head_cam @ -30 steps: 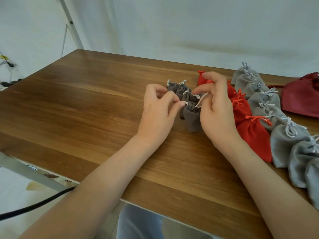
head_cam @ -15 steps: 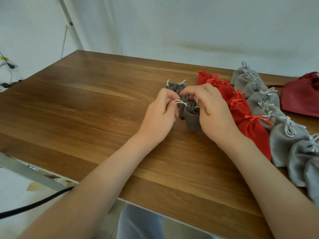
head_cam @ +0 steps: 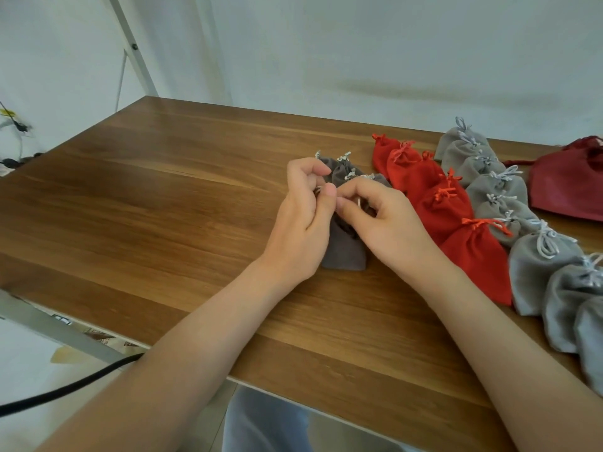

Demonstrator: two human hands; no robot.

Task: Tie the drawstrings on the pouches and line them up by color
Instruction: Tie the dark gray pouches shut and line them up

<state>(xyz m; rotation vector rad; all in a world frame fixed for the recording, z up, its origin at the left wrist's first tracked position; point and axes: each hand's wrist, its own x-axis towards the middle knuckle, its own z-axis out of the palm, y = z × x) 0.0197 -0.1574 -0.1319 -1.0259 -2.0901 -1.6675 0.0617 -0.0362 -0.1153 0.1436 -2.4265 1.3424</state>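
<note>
Wooden table (head_cam: 163,207) under a pale wall fills your view. Near its middle, the taupe pouch (head_cam: 344,252) lies between your hands, at the front of a short row of taupe pouches (head_cam: 339,169). Your left hand (head_cam: 300,230) curls at its mouth, thumb and fingers pinching the drawstring (head_cam: 359,201). Your right hand (head_cam: 388,223) pinches the same white drawstring just beside it, thumbs almost touching. To the right run the red pouches (head_cam: 443,207), then the grey pouches (head_cam: 499,190). A dark red bag (head_cam: 567,187) lies far right, and a black cable (head_cam: 65,391) runs below the near left edge.
</note>
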